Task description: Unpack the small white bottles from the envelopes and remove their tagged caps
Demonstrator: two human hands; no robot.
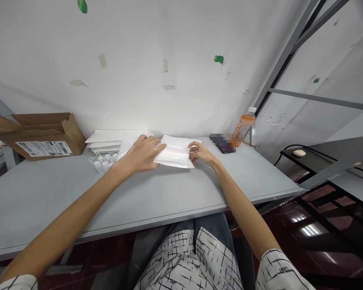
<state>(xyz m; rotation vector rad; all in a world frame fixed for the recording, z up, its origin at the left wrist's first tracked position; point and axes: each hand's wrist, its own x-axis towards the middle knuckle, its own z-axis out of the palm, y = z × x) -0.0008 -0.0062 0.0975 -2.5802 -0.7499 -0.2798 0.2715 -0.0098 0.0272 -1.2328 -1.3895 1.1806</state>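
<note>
A white bubble mailer (174,155) is held slightly tilted above the grey table, between my two hands. My left hand (142,154) is closed on its left edge, the thumb at the front; part of the grip is hidden behind the hand. On the right edge, my right hand (200,152) pinches the mailer between thumb and curled fingers. Behind it, other white sheets or mailers lie near the wall. Left of my left hand, several small translucent white pieces with loops (104,163) lie in a heap, in front of a stack of white mailers (109,137).
An open cardboard box (45,137) with a shipping label stands at the table's left rear. A dark phone (222,143), partly blurred out, lies at the right rear beside an orange drink bottle (244,127). The white wall (133,100) borders the table (181,193) at the back.
</note>
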